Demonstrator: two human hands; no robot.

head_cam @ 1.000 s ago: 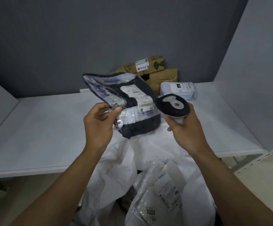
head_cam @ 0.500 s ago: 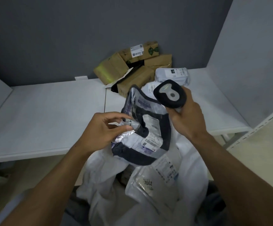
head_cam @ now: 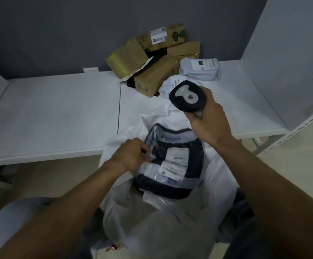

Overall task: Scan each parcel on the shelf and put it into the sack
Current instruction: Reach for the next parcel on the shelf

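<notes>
A grey-and-white poly parcel with dark borders and white labels point(head_cam: 172, 161) lies in the mouth of the white sack point(head_cam: 170, 221), which hangs below the shelf's front edge. My left hand point(head_cam: 131, 156) pinches the parcel's left edge. My right hand point(head_cam: 208, 122) grips a black handheld scanner point(head_cam: 188, 96) above and to the right of the parcel, over the shelf edge. On the white shelf point(head_cam: 54, 116), brown cardboard boxes point(head_cam: 152, 58) and two white poly parcels point(head_cam: 199, 69) are piled at the back right.
A grey wall stands behind the shelf and a grey side panel point(head_cam: 290, 53) closes it on the right. A perforated white upright point(head_cam: 292, 131) runs at the right. Below the shelf lies beige floor.
My left hand has lowered the grey parcel from in front of the scanner down into the sack's mouth. The scanner hand has stayed over the shelf edge.
</notes>
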